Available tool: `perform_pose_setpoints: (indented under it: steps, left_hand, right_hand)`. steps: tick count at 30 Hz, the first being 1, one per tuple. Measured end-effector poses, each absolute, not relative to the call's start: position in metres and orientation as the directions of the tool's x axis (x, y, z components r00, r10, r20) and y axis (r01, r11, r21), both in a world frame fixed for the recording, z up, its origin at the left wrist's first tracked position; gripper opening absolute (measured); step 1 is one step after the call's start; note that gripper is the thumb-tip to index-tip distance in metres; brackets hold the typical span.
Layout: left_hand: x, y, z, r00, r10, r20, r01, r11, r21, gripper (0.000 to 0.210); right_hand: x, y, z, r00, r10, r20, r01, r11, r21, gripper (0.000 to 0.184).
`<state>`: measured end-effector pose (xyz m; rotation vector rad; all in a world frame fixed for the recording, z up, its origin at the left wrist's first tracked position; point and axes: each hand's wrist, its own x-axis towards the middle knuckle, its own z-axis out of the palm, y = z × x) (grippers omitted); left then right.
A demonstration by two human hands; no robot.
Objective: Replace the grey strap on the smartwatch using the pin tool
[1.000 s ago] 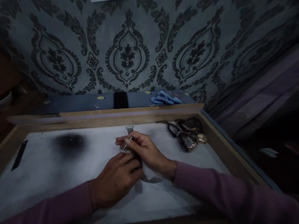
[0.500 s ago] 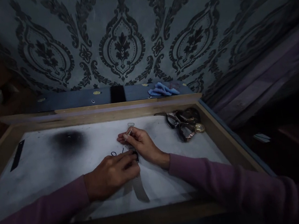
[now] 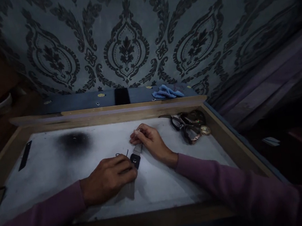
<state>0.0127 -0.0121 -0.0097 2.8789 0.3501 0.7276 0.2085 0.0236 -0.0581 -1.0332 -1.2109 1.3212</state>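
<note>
My left hand (image 3: 111, 178) is closed at the lower left edge of a small dark square watch (image 3: 135, 161), its fingertips gripping the case. A greyish strap (image 3: 137, 149) runs up from the watch toward my other hand. Above and to the right, my right hand (image 3: 151, 140) is closed in a pinch, thumb against finger. Only a tiny glint of a small metal piece (image 3: 141, 129) shows in that pinch; its kind is hard to make out. A thin dark stick-like piece (image 3: 127, 153) and a dark loop (image 3: 117, 154) lie beside my left fingers.
Several wristwatches (image 3: 191, 124) lie in the back right corner of the shallow wooden tray (image 3: 137, 114). A black strip (image 3: 25, 155) is at the left. On the ledge behind sit a blue cloth (image 3: 167, 91) and a black flat object (image 3: 121, 96).
My right hand has moved right, away from my left hand, and the metal piece shows less. My left hand has drawn back slightly, so the watch face is now visible. The view has shifted slightly.
</note>
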Motion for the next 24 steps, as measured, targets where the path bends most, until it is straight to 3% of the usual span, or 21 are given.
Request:
perform_pose_setpoints:
  steps: [5,11,17,24]
  left_hand:
    - [0.011,-0.008,-0.016,0.853,0.262,0.452,0.173,-0.958,0.230,0.026]
    - [0.013,0.001,-0.023,0.840,0.290,0.458,0.168,-0.942,0.289,0.028]
    - [0.020,-0.002,-0.021,0.852,0.283,0.441,0.142,-0.935,0.324,0.031]
    - [0.015,-0.007,-0.018,0.856,0.224,0.465,0.112,-0.960,0.257,0.028]
  right_hand:
    - [0.214,0.022,-0.052,-0.120,0.973,0.196,0.156,0.213,-0.964,0.030]
    - [0.216,0.016,-0.045,-0.240,0.911,0.334,0.582,0.411,-0.702,0.019]
    - [0.215,0.019,-0.043,-0.228,0.944,0.239,0.731,0.328,-0.599,0.018]
    - [0.212,0.017,-0.043,-0.291,0.943,0.163,0.801,0.334,-0.497,0.015]
